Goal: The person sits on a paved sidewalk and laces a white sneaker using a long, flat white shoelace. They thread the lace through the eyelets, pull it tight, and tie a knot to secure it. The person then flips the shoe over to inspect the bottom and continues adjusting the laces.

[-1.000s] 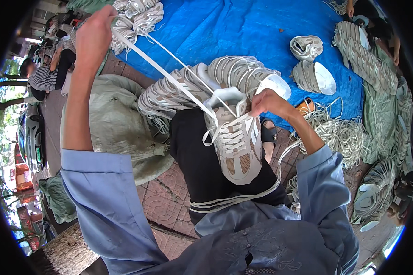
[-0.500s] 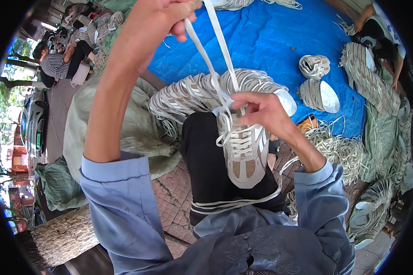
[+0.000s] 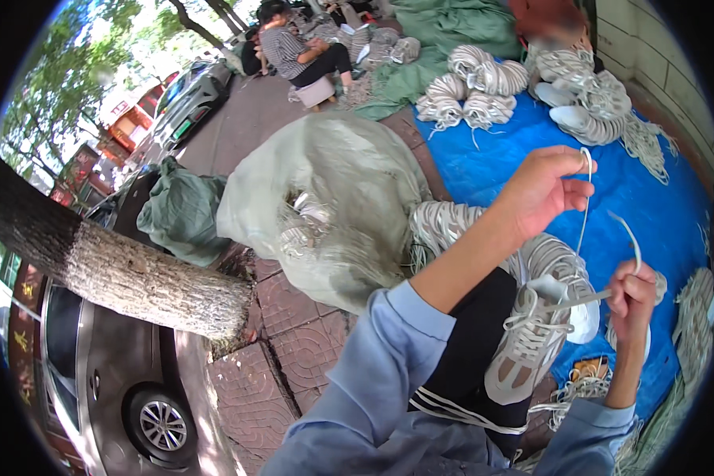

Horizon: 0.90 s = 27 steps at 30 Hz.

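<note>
A beige and white shoe upper [image 3: 522, 361] rests toe toward me on my black-trousered leg, with lace threaded through its eyelets. Above it, my left hand [image 3: 541, 190] is closed in a pinch on a pale shoelace [image 3: 584, 218] that hangs down toward the upper. To the right, my right hand [image 3: 631, 300] is closed round a flat length of lace stretched from the upper's collar; a loose end sticks up above the fist. More laces [image 3: 468, 412] lie across my thigh. Just behind the upper runs a row of nested shoe uppers [image 3: 562, 262].
A large pale sack [image 3: 349, 170] stands left of my legs. Blue sheeting [image 3: 639, 194] spreads ahead, with bundled uppers [image 3: 484, 107] at its far side. Loose laces [image 3: 583, 390] lie near my right forearm. A tree trunk [image 3: 155, 278], parked car [image 3: 127, 389] and seated person [image 3: 289, 51] are left.
The view has swung left, so my legs and the upper sit farther right. My right hand has moved from the eyelets out to the right, pulling lace; my left hand still pinches lace.
</note>
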Available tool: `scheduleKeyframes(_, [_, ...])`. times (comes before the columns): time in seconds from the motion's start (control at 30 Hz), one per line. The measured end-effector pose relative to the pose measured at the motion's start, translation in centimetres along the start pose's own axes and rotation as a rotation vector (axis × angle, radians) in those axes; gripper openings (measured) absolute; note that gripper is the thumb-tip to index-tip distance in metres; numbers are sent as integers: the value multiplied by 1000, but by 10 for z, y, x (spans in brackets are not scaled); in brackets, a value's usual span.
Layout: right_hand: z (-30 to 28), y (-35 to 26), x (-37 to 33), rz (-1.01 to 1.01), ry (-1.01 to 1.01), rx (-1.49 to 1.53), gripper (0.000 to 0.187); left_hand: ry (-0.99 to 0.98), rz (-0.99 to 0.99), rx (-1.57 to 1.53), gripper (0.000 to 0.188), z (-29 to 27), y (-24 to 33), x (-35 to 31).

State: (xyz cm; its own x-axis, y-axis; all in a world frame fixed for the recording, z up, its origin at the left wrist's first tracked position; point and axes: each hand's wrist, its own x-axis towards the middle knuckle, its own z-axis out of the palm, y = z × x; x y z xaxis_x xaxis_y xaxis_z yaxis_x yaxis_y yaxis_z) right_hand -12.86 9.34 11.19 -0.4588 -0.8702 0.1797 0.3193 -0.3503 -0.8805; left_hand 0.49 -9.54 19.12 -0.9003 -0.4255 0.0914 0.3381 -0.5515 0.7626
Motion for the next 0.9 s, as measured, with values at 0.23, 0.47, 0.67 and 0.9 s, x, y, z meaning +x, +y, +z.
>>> scheduleKeyframes(0.23, [-155,-51,13,-64,200,184,16,-14,251,-492,15,-54,-19,-8])
scheduleKeyframes(0.47, [-187,-17,-2,97,419,-70,45,574,170,89,10,-201,-19,-80])
scheduleKeyframes(0.67, [-219,10,-30,-31,574,-14,28,673,-14,268,13,-217,-27,-87])
scheduleKeyframes(0.9, [-255,16,-36,-84,745,-169,25,883,243,155,13,-229,-29,-78])
